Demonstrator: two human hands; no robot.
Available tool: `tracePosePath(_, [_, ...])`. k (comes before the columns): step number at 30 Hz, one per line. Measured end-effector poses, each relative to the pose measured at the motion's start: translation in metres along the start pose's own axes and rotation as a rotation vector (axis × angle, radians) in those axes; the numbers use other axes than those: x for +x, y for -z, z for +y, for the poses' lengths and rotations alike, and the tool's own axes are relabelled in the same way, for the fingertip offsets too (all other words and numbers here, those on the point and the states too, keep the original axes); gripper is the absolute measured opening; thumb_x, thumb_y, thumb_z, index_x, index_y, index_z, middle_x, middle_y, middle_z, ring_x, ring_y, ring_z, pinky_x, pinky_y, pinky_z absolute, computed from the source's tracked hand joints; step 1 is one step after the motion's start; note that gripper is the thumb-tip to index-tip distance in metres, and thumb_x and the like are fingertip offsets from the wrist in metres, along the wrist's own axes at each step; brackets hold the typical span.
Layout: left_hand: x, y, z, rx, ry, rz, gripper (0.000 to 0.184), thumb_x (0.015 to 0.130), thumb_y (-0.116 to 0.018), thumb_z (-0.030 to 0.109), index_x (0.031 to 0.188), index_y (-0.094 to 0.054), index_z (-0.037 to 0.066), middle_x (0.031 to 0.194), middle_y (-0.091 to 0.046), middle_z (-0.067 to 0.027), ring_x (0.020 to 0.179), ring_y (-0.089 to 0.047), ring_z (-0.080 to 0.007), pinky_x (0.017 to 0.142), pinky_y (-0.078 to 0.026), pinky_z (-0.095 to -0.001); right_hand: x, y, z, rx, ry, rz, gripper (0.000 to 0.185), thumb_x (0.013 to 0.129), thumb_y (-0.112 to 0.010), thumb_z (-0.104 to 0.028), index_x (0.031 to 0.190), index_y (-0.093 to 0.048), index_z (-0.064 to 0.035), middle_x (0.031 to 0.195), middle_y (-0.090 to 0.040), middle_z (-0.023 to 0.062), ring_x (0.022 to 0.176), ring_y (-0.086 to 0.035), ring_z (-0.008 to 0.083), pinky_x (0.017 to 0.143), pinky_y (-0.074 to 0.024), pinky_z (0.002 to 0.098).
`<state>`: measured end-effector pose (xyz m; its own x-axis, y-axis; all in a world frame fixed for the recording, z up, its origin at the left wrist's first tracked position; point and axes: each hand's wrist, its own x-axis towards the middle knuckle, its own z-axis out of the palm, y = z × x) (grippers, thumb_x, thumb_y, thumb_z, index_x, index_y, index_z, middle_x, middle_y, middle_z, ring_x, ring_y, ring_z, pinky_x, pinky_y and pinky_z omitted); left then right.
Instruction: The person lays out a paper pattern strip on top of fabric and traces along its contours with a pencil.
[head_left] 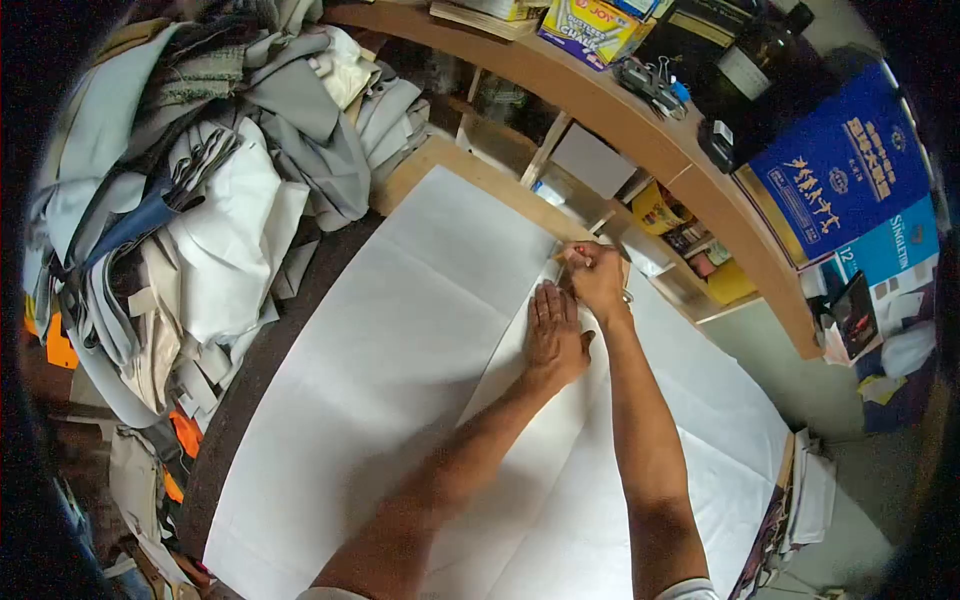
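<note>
Bare forearms (650,430) cross a smooth white sheet (400,290): left hand (557,340) pressed flat, empty, right hand (597,277) curled round something too small to tell, likely marking; next stroke wants left steady.

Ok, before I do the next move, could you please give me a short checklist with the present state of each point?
1. Left hand flat on the white material: ok.
2. Right hand closed in a grip near the material's far end: ok.
3. Small object in the right hand identified: cannot tell, the fingers hide most of it.
4. White material free of creases: not ok, fold lines show.
5. Fabric pile away from both hands: ok, it lies off to the left.
6. Chalk box away from both hands: ok, it is on the shelf.
</note>
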<state>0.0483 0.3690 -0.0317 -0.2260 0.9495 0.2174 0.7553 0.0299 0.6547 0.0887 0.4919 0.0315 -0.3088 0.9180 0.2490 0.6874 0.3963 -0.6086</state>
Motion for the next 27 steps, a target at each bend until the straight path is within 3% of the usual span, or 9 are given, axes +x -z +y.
tracePosePath(3, [-0.004, -0.004, -0.007, 0.012, -0.052, 0.026, 0.087, 0.093, -0.069, 0.035, 0.154, -0.032, -0.015, 0.161, -0.030, -0.0402, 0.154, -0.025, -0.0525, 0.129, -0.016, -0.0562, 0.002, -0.010, 0.014, 0.058, 0.028, -0.019, 0.017, 0.095, -0.069, -0.016, 0.101, -0.082, -0.0071, 0.074, -0.071, 0.0117, 0.068, -0.065, 0.0155, 0.069, -0.0527, 0.0335])
tracePosePath(5, [-0.005, 0.003, -0.004, 0.052, -0.046, 0.006, 0.085, 0.094, -0.066, 0.034, 0.154, -0.032, -0.016, 0.162, -0.029, -0.0392, 0.155, -0.025, -0.0513, 0.130, -0.015, -0.0551, -0.003, -0.001, -0.005, 0.082, -0.039, -0.102, 0.017, 0.091, -0.066, -0.012, 0.096, -0.080, -0.0037, 0.097, -0.077, 0.0227, 0.094, -0.073, 0.0374, 0.088, -0.0562, 0.0423])
tracePosePath(9, [-0.005, 0.007, -0.001, 0.075, -0.043, -0.007, 0.085, 0.093, -0.064, 0.033, 0.154, -0.031, -0.017, 0.162, -0.030, -0.0383, 0.155, -0.025, -0.0505, 0.130, -0.014, -0.0545, -0.002, -0.011, 0.015, 0.074, 0.003, -0.085, 0.016, 0.090, -0.067, -0.009, 0.097, -0.080, -0.0037, 0.099, -0.076, 0.0229, 0.098, -0.071, 0.0379, 0.093, -0.0545, 0.0430])
tracePosePath(17, [-0.005, 0.000, -0.001, 0.057, -0.017, 0.005, 0.088, 0.093, -0.060, 0.033, 0.157, -0.026, -0.017, 0.163, -0.030, -0.0361, 0.156, -0.022, -0.0483, 0.131, -0.013, -0.0548, -0.027, 0.000, -0.012, -0.002, 0.121, -0.125, 0.018, 0.092, -0.070, -0.020, 0.097, -0.081, -0.0061, 0.099, -0.076, 0.0206, 0.103, -0.066, 0.0410, 0.097, -0.0521, 0.0449])
tracePosePath(21, [-0.006, 0.002, 0.000, 0.110, -0.023, -0.020, 0.087, 0.094, -0.059, 0.033, 0.157, -0.026, -0.017, 0.164, -0.029, -0.0350, 0.157, -0.022, -0.0482, 0.131, -0.012, -0.0548, -0.010, -0.006, -0.003, 0.035, -0.031, -0.114, 0.015, 0.090, -0.072, -0.018, 0.094, -0.081, -0.0066, 0.098, -0.076, 0.0196, 0.102, -0.065, 0.0412, 0.097, -0.0516, 0.0453])
tracePosePath(23, [-0.005, -0.001, -0.001, 0.184, -0.019, -0.056, 0.087, 0.095, -0.059, 0.035, 0.159, -0.025, -0.013, 0.165, -0.028, -0.0343, 0.157, -0.022, -0.0479, 0.130, -0.014, -0.0534, -0.008, -0.009, -0.002, -0.125, 0.083, -0.068, 0.014, 0.094, -0.072, -0.015, 0.101, -0.082, -0.0067, 0.103, -0.075, 0.0190, 0.099, -0.068, 0.0332, 0.093, -0.0525, 0.0424])
tracePosePath(27, [-0.005, -0.009, -0.005, 0.114, -0.100, 0.121, 0.082, 0.096, -0.059, 0.039, 0.160, -0.031, -0.004, 0.165, -0.033, -0.0286, 0.155, -0.028, -0.0443, 0.129, -0.018, -0.0511, -0.040, -0.010, -0.025, -0.190, 0.306, 0.022, 0.012, 0.087, -0.071, -0.013, 0.090, -0.080, -0.0058, 0.094, -0.076, 0.0188, 0.096, -0.066, 0.0397, 0.096, -0.0498, 0.0470])
